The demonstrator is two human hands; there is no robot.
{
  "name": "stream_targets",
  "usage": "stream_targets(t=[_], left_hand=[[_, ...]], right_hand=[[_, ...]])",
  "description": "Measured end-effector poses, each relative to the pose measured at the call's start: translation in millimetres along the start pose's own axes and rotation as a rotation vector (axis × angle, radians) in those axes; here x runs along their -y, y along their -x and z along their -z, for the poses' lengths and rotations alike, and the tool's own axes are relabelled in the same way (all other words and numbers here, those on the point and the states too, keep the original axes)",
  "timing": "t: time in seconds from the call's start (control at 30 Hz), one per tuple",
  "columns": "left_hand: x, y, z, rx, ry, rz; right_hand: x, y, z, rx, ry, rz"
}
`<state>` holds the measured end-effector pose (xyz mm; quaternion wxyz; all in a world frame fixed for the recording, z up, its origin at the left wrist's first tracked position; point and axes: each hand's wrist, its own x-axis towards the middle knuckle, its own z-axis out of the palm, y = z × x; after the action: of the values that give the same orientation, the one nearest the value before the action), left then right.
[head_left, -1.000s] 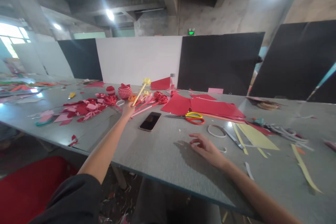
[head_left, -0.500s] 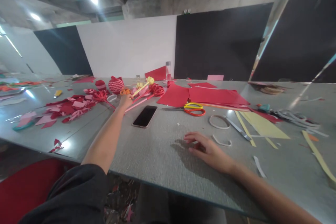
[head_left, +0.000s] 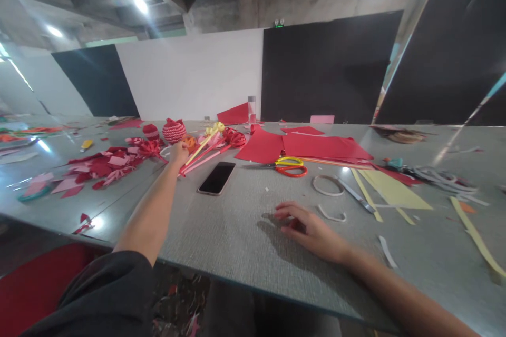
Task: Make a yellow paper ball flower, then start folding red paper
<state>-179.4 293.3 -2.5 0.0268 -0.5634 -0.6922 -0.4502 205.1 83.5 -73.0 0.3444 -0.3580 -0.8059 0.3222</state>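
Observation:
My left hand [head_left: 179,154] reaches out over the table beside a small orange round piece [head_left: 190,143] and a white ring of tape [head_left: 165,151]. Its fingertips face away, so I cannot tell whether they grip anything. Just right of it lies a yellow paper flower [head_left: 213,129] on a long stem, by red paper flowers [head_left: 236,139] and a pink stick [head_left: 201,160]. My right hand [head_left: 306,226] is loosely curved over the bare tabletop, fingers apart and nothing in them. A bent white strip [head_left: 331,214] is nearest to it.
Between the hands lie a phone [head_left: 217,178] and yellow-and-red scissors [head_left: 290,166]. Red paper sheets [head_left: 324,146] are behind. To the right are a tape roll [head_left: 328,185], a cutter knife [head_left: 358,195] and yellow paper [head_left: 399,189]. Red and pink scraps [head_left: 103,166] spread leftward.
My left hand has let go of the yellow paper flower, which now lies by the red ones, and has moved slightly left toward the orange piece. My right hand has stayed in place.

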Motion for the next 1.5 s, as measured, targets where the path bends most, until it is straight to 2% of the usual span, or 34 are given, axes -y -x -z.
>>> stream_targets(t=[0.1, 0.23, 0.37, 0.47, 0.57, 0.77, 0.9, 1.0, 1.07, 1.13, 1.23, 1.3, 1.37, 1.4, 1.5], left_hand=[[3.2, 4.1, 7.2, -0.013, -0.065, 0.024], [0.8, 28.1, 10.9, -0.137, -0.127, 0.005], [-22.8, 51.5, 2.4, -0.199, -0.146, -0.095], [-54.4, 61.3, -16.7, -0.146, -0.133, -0.221], [-88.8, 75.2, -47.2, -0.024, -0.114, -0.366], [-143.6, 127.0, -111.3, 0.241, -0.088, -0.635], [-168.0, 149.8, -129.8, 0.353, -0.091, -0.715], [-173.6, 154.1, -125.5, 0.461, -0.099, -0.768], [-165.8, 155.1, -115.3, 0.545, -0.114, -0.799], [-148.8, 158.4, -101.7, 0.625, -0.147, -0.808], [-122.1, 174.0, -81.0, 0.745, -0.225, -0.768], [-119.8, 194.1, -70.1, 0.814, -0.247, -0.765], [-137.8, 221.4, -63.3, 0.883, -0.226, -0.819], [-153.7, 237.0, -62.0, 0.952, -0.188, -0.9], [-213.4, 284.9, -68.1, 1.077, -0.022, -1.06]], right_hand=[[-0.2, -0.3, 0.2, 0.005, 0.009, 0.009], [-0.3, -0.2, -0.4, 0.003, 0.019, 0.024], [-2.8, -0.9, 1.0, -0.015, 0.048, 0.046], [-7.2, -2.7, 5.9, -0.003, 0.178, 0.065], [-11.3, -4.5, 13.2, 0.015, 0.366, 0.087], [-14.9, -5.4, 22.0, 0.001, 0.477, 0.093], [-19.4, -11.5, 26.6, -0.048, 0.543, 0.056], [-25.2, -14.1, 39.5, -0.175, 0.608, -0.043], [-30.9, -4.5, 54.2, -0.257, 0.635, -0.134], [-38.2, 20.5, 70.7, -0.316, 0.647, -0.223], [-50.0, 79.1, 88.1, -0.427, 0.677, -0.365], [-54.9, 113.7, 89.7, -0.473, 0.64, -0.475], [-56.5, 129.9, 84.1, -0.468, 0.578, -0.527], [-56.7, 130.1, 80.0, -0.474, 0.548, -0.512], [-58.8, 111.9, 74.2, -0.533, 0.471, -0.402]])
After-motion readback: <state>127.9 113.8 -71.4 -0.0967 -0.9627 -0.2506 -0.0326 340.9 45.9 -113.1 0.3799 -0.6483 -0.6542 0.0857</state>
